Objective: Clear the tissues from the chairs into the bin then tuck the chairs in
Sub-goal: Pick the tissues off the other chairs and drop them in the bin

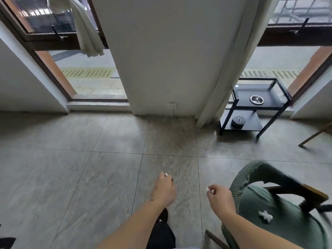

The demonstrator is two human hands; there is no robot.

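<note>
Both hands pinch small tissue bits: left hand point(164, 188), right hand point(220, 199); another tissue point(265, 216) lies on the green chair point(280, 220).

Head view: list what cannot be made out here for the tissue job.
- Bin: none in the head view, so its place is unknown.
- Tissue bits pinched by the left hand and right hand: fingers hide all but a white tip; amount unclear.
- Green chair: cut off by the right and bottom edges, motion-blurred; only one tissue shows on its seat.
- Second chair: just a wooden leg at the right edge.
</note>
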